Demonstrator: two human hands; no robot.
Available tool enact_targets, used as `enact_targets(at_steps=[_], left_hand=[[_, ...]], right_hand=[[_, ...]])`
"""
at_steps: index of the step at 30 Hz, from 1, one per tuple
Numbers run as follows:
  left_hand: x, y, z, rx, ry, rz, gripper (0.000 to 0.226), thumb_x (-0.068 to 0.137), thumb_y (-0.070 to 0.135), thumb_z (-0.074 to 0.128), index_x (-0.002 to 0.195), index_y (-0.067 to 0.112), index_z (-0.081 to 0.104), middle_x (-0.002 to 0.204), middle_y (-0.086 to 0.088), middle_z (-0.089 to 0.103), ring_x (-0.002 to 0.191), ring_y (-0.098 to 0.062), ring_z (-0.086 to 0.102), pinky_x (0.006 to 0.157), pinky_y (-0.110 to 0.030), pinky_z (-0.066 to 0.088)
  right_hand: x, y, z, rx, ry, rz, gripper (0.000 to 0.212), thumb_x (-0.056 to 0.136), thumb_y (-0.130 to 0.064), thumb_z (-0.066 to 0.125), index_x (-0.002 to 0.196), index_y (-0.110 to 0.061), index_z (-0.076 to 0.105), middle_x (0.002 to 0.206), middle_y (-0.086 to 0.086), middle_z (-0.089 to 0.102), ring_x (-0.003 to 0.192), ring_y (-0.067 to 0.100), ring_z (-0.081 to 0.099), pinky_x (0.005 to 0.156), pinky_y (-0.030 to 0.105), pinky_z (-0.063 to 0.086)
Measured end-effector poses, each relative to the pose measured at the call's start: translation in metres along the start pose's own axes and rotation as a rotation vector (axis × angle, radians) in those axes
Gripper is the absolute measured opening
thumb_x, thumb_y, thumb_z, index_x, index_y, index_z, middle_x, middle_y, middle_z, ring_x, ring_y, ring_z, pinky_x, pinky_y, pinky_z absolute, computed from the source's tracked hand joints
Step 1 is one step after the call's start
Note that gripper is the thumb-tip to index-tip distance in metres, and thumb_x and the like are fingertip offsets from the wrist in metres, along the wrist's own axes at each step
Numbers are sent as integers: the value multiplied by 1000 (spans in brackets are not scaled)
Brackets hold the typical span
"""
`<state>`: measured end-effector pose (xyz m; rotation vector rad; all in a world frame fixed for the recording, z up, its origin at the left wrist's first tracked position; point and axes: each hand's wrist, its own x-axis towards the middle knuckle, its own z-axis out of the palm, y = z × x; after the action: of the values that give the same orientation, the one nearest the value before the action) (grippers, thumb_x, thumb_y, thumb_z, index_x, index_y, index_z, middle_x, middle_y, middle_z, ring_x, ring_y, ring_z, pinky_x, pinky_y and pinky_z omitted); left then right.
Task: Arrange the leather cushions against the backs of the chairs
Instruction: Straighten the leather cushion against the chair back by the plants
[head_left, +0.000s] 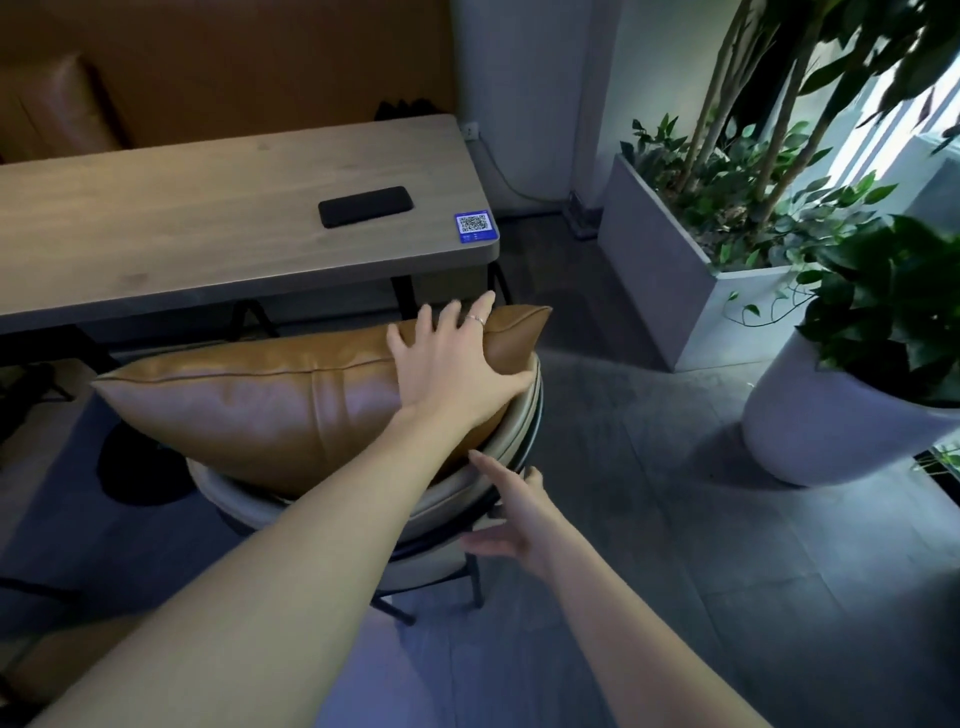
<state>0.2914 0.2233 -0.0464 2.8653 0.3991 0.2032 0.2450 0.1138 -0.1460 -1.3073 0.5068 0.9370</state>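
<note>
A tan leather cushion (260, 405) stands on its long edge on the seat of a chair, leaning against the chair's curved beige back (452, 499). My left hand (452, 364) lies flat on the cushion's right end, fingers spread over the top seam and thumb on the near face by the chair rim. My right hand (511, 519) hovers open just behind the chair back at its right side, forefinger pointing at the rim and holding nothing. The chair's seat is hidden under the cushion.
A wooden table (182, 228) stands beyond the chair with a black phone (365, 206) and a QR sticker (475, 227) on it. A grey planter box (670, 280) and a white plant pot (831, 436) stand to the right. A brown bench seat (67, 109) lies behind the table.
</note>
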Motion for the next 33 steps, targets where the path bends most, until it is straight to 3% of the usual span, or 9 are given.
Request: enact_targets(at_steps=[2,5,11,16,20,30,33], left_hand=[[-9,-2,12,31,73,31,85,78,78,54,153,40,37,158,2,45,150,-31,29,119,-62,14],[-13,-5,21,33,144,55,72,80,72,52,144,39,52,149,5,54,144,-27,38,118,-60,14],[-13,-13,17,-25,163,91,65,81,63,56,140,35,60,143,5,60,139,-24,42,118,-58,18],[-19,-23,9,-69,137,91,64,82,60,60,140,34,60,144,4,59,141,-24,41,119,-56,15],[-18,-36,3,-74,117,97,68,78,62,55,140,33,61,143,4,60,140,-23,42,119,-55,16],[-17,-40,6,-49,123,90,68,81,64,55,143,36,57,145,4,57,141,-24,40,119,-56,16],[-16,-39,9,-41,136,80,66,83,63,59,143,36,56,146,4,57,142,-24,41,119,-57,16]], right_hand=[[7,-7,8,55,16,38,100,71,-49,88,147,-34,25,149,10,39,102,50,66,51,44,62],[21,-10,14,63,76,39,83,72,-46,86,129,-28,29,124,3,41,113,49,57,48,46,62],[26,5,27,129,181,-7,72,71,-50,77,118,-27,29,103,0,43,115,42,54,58,51,66],[20,12,39,170,189,-19,73,71,-48,78,121,-30,28,121,4,43,116,46,55,57,49,66],[22,16,54,214,171,-18,76,75,-42,79,133,-26,34,127,5,45,112,39,51,57,51,66],[27,12,47,56,86,3,81,75,-45,81,135,-21,31,118,4,46,78,24,54,54,48,65],[28,4,43,-62,123,-16,84,66,-47,82,133,-12,44,115,7,57,91,34,63,56,47,66]])
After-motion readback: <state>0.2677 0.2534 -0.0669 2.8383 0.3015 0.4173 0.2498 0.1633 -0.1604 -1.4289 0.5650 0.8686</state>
